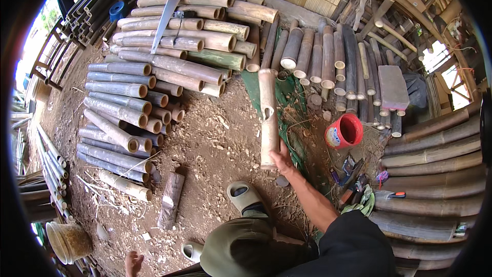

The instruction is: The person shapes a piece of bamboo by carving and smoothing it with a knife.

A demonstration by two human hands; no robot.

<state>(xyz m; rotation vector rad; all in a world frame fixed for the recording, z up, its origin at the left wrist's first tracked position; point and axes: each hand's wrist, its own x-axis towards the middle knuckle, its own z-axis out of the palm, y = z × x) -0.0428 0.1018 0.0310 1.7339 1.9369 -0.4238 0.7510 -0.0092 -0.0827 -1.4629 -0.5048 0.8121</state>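
Observation:
My right hand [281,158] is closed around the near end of a bamboo segment [268,128]. The segment stretches away from me over the dirt floor, and a hole is cut in its side near the middle. Its far end meets the row of dark bamboo pieces at the back. Low on the left, my left hand [134,263] hangs near the bottom edge, with fingers loosely bent and slightly apart. Nothing shows in it. Between my feet and the left pile lies a short split-looking bamboo piece [170,201].
Bamboo segments [118,90] are piled at the left, with a handsaw [169,15] on top. A red bucket [343,131] stands right of my segment. Beyond are upright bamboo lengths [318,56]; thick poles [435,184] lie at the right. A dirty bucket [69,241] sits lower left.

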